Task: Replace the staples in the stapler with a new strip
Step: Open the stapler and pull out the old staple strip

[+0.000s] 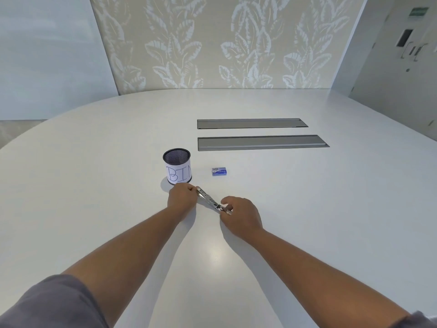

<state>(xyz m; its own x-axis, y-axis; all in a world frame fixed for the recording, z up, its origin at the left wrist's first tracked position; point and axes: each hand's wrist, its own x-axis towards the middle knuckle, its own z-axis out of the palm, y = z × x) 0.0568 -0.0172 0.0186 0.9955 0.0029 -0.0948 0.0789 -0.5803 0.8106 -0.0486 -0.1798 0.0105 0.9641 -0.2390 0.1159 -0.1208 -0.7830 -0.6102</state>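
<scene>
My left hand point(181, 197) pinches stapler point(209, 200) far end, my right hand point(238, 214) grips near end; staple box point(219, 171) beyond, apart.

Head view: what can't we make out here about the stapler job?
- Stapler: too small; both ends covered by left hand and right hand; staples inside unreadable.
- Staple box: label too small; open or closed unclear.
- Mesh bin: rim hides its bottom.
- Table: near edge cut off by the frame.
</scene>
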